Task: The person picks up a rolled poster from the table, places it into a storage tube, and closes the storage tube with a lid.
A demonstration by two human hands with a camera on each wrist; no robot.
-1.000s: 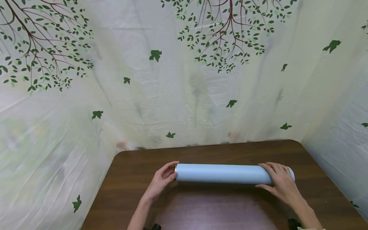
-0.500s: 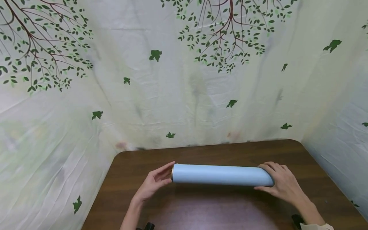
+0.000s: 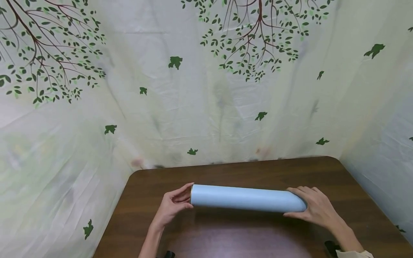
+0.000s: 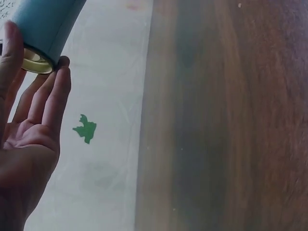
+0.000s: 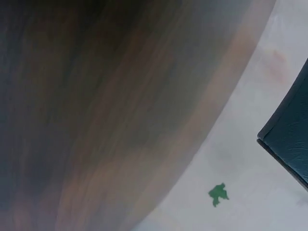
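A long light blue rolled mat [image 3: 248,198] is held above the brown table [image 3: 226,175], its right end slightly lower. My left hand [image 3: 171,206] pinches the left end between thumb and fingertips. In the left wrist view the roll [image 4: 48,24] looks teal, with a yellowish inner layer in its open end, and the left hand [image 4: 33,130] has its thumb and fingers on opposite sides. My right hand [image 3: 316,209] grips the right end from above, thumb on the near side. A dark teal, leather-textured corner [image 5: 291,132] of the roll shows in the right wrist view; the right hand is outside that view.
A pale cloth backdrop [image 3: 219,107] printed with branches and green birds hangs behind and beside the table. The table's far corners are rounded. Black wrist devices show at the lower edge, one beside each forearm.
The left hand and the roll have shifted left, and the right end has dropped a little. The right hand now covers the right end, which stuck out beyond it earlier.
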